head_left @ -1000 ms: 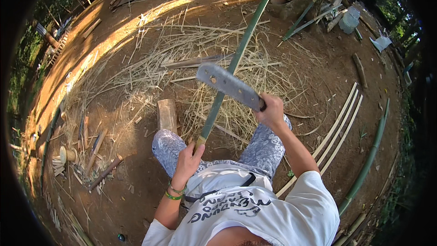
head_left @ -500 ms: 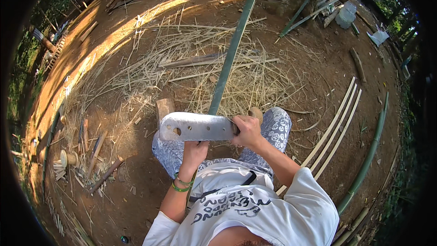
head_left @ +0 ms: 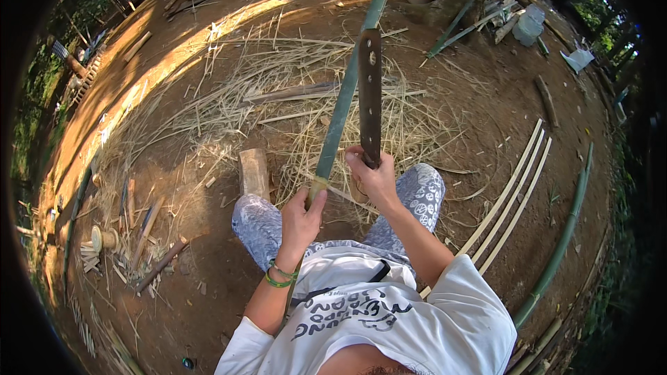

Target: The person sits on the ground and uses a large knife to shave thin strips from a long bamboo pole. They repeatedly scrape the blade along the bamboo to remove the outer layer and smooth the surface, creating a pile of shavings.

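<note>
My left hand point(head_left: 301, 221) is closed around the near end of a long green split bamboo length point(head_left: 340, 112), which slants up and away from me over my lap. The bamboo shows a paler patch by the fingers. In my right hand point(head_left: 376, 182) is the handle of a cleaver point(head_left: 369, 101) with a row of holes along its broad dark blade. The blade points away from me, just right of the bamboo and overlapping it near its tip. Whether the two touch I cannot tell. Most of the cleaver's handle is hidden by the fingers.
A wooden block point(head_left: 254, 172) stands by my left knee. Thin bamboo shavings point(head_left: 292, 90) litter the ground ahead. Pale strips point(head_left: 511, 187) and a green bamboo pole point(head_left: 566, 236) lie to the right. At left are a roll of pale material point(head_left: 104, 239) and wood offcuts point(head_left: 147, 232).
The cleaver has swung from lying crosswise over my left hand to pointing away from me, to the right of the bamboo. The left hand and bamboo end are now uncovered.
</note>
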Demonstrator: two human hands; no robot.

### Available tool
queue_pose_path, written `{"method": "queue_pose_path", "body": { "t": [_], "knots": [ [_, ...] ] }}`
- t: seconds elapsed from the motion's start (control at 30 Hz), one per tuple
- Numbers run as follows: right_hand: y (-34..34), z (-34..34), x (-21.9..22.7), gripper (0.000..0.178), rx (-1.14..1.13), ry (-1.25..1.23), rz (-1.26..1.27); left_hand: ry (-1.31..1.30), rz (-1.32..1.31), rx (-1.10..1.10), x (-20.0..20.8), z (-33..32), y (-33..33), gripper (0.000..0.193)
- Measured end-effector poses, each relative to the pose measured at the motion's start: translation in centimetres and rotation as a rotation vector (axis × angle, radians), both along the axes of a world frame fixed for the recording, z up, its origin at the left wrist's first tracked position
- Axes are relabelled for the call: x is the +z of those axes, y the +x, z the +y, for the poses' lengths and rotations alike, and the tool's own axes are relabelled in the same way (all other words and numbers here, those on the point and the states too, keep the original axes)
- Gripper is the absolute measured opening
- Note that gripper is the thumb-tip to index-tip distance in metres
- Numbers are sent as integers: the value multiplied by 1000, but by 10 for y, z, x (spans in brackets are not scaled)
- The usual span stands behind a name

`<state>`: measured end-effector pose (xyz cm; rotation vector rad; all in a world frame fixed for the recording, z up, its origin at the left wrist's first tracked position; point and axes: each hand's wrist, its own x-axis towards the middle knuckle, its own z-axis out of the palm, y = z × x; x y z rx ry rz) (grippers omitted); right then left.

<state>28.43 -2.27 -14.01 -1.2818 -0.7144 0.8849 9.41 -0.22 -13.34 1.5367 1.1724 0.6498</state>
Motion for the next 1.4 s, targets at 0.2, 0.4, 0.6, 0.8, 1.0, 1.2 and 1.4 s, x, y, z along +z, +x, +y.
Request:
{"method": "queue_pose_path", "body": {
  "t": [0.2,0.4,0.6,0.8,1.0,1.2,1.4],
  "knots": [
    [7,30,8,19,-94,16,194,160,57,-32,-26,0,0,34],
    [4,35,-1,13,-91,40,219,81,42,8,-13,-4,6,43],
    [5,38,4,11,-91,17,245,85,-4,0,-21,-2,2,41],
    [14,28,-1,17,-144,-58,-63,-66,-59,2,-8,-2,2,37],
    [-2,-25,-18,23,42,-12,-810,-141,-117,2,-6,12,0,26],
    [-33,-36,-35,29,15,130,-971,257,-175,-54,-37,14,-2,15],
    [5,-17,-18,25,-73,-23,-1103,-119,-77,-20,4,12,-1,28]
  ]
}}
